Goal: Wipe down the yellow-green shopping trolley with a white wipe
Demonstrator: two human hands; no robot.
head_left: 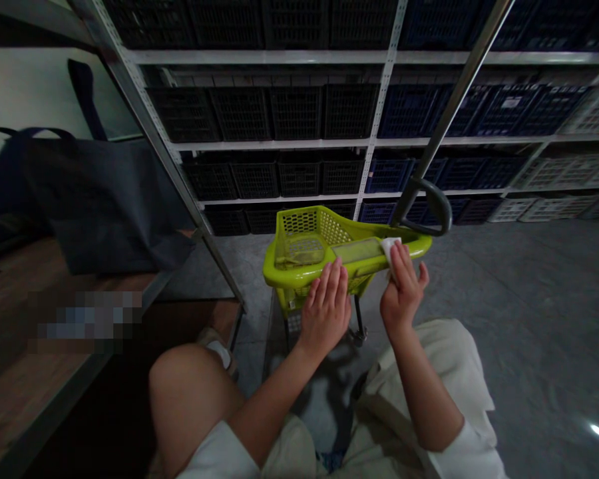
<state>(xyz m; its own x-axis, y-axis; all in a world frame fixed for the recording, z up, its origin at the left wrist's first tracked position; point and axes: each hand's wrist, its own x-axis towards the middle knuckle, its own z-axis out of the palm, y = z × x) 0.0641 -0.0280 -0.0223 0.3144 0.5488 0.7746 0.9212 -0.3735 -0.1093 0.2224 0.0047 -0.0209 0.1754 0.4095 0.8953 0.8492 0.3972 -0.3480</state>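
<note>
Steel shelving point(274, 142) loaded with black and navy plastic crates point(349, 110) fills the view ahead as we lean over a lime-green plastic basket point(279, 274) on a dark-legged stand point(359, 319), directly before us, its long axis running across our front and off to the right. Our right hand point(403, 286), the nearer to the basket's tapered right end, pinches a white wipe point(390, 254) between fingers and thumb at the rim. Our left hand point(326, 307) lies open and flat on the near rim, fingers together. The glossy basket shows perforated walls and a pale strip along its rim point(357, 251).
</note>
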